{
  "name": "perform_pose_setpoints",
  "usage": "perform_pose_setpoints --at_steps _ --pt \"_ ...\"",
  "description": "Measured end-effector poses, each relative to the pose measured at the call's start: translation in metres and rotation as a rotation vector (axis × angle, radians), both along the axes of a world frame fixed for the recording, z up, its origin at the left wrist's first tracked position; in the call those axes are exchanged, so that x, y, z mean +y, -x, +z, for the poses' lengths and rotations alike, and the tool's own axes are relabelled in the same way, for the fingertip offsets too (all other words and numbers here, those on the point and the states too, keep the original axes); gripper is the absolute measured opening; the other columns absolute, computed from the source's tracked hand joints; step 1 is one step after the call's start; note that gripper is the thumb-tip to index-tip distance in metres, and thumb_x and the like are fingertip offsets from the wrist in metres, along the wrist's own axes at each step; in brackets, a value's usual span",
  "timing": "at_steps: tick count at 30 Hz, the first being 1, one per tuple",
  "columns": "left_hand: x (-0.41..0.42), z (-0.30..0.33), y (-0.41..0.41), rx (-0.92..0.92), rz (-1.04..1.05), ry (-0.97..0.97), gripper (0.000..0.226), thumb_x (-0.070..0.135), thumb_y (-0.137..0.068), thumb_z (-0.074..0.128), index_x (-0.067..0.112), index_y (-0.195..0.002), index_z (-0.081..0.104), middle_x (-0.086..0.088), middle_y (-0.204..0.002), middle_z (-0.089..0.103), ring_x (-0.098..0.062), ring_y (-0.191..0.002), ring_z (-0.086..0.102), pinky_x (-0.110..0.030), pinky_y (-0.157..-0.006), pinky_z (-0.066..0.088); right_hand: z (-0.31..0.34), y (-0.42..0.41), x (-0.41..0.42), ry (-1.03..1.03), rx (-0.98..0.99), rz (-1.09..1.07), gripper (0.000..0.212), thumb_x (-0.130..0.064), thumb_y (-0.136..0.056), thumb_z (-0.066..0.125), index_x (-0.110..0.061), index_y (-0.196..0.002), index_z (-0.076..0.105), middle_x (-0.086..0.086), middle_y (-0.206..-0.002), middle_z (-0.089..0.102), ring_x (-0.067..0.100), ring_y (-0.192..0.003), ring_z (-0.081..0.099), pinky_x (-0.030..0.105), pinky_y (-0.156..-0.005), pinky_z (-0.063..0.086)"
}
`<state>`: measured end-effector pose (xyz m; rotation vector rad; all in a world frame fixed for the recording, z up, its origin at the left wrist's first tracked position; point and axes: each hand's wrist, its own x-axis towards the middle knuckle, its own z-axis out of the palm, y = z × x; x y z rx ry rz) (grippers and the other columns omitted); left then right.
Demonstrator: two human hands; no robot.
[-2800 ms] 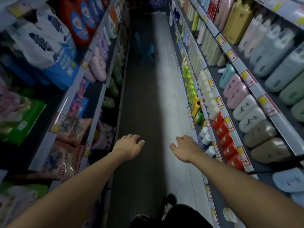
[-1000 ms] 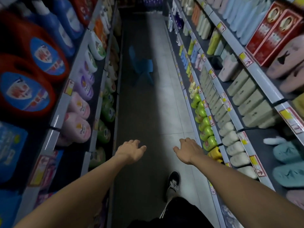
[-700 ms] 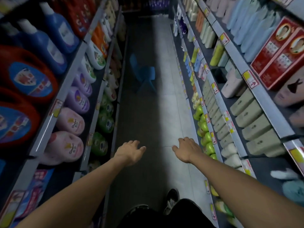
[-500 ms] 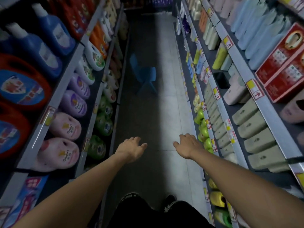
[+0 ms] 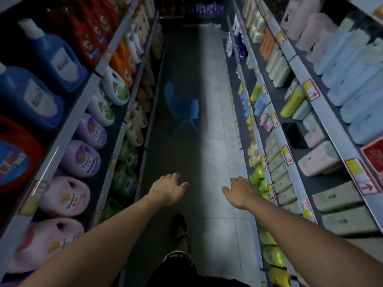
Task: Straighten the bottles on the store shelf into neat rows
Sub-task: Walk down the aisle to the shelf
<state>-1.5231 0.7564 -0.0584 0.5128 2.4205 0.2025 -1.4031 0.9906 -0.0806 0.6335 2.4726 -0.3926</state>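
I stand in a dim store aisle between two shelf units full of bottles. My left hand [image 5: 167,188] and my right hand [image 5: 241,191] are stretched out over the floor, fingers apart, holding nothing. On the left shelves sit blue bottles [image 5: 49,56], purple bottles [image 5: 83,158] and pink bottles [image 5: 64,196]. To the right are grey-green bottles [image 5: 335,200], pale blue bottles [image 5: 352,75] and green bottles [image 5: 258,175] on a lower shelf. My right hand is close to the green bottles without touching them.
A small blue plastic chair [image 5: 182,108] stands in the aisle ahead. The tiled floor [image 5: 213,141] runs between the left shelf edge [image 5: 68,129] and right shelf edge [image 5: 288,150], both with price tags. My shoe [image 5: 181,230] shows below.
I have walked forward along the aisle; the shelves slid past and the blue chair is nearer. Both hands stay outstretched and empty.
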Motion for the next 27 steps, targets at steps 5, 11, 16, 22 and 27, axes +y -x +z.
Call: perform_pose_setpoints --at_steps 5,11,16,22,27 --pt "0.02 0.007 0.095 -0.013 -0.045 -0.016 0.068 0.058 -0.101 0.035 0.019 -0.157 0.034 -0.009 -0.157 0.044 -0.031 -0.143 0.04 -0.044 -0.116 0.034 0.004 0.089 0.021 -0.013 -0.033 -0.047 0.068 -0.055 -0.105 0.033 -0.011 -0.157 0.039 0.013 -0.159 0.042 0.033 -0.145 0.04 0.044 -0.116 0.039" --pt "0.045 0.007 0.206 -0.01 -0.063 -0.044 0.07 0.06 -0.1 0.036 0.02 -0.157 0.035 -0.009 -0.158 0.043 -0.031 -0.143 0.041 -0.045 -0.116 0.034 0.013 0.183 0.038 -0.048 -0.044 -0.077 0.067 -0.054 -0.106 0.032 -0.011 -0.157 0.039 0.013 -0.158 0.042 0.033 -0.144 0.04 0.043 -0.114 0.039" --pt "0.067 0.005 0.266 -0.027 -0.073 -0.048 0.069 0.06 -0.1 0.037 0.02 -0.157 0.034 -0.008 -0.158 0.043 -0.03 -0.143 0.041 -0.045 -0.116 0.035 0.015 0.239 0.056 -0.031 -0.03 -0.117 0.067 -0.055 -0.105 0.033 -0.012 -0.155 0.041 0.013 -0.156 0.044 0.033 -0.142 0.043 0.045 -0.112 0.042" --pt "0.109 -0.002 0.325 -0.034 -0.067 -0.037 0.067 0.059 -0.101 0.04 0.023 -0.157 0.034 -0.007 -0.157 0.044 -0.028 -0.141 0.044 -0.045 -0.114 0.037 0.013 0.299 0.093 -0.017 -0.035 -0.136 0.068 -0.056 -0.106 0.032 -0.013 -0.158 0.037 0.013 -0.16 0.039 0.033 -0.145 0.039 0.045 -0.116 0.039" --pt "0.158 -0.009 0.378 -0.039 -0.064 -0.049 0.067 0.059 -0.101 0.042 0.023 -0.156 0.033 -0.006 -0.154 0.046 -0.027 -0.14 0.045 -0.045 -0.113 0.039 0.004 0.349 0.144 0.0 -0.038 -0.134 0.068 -0.055 -0.106 0.032 -0.012 -0.158 0.036 0.014 -0.161 0.037 0.034 -0.147 0.036 0.046 -0.117 0.037"
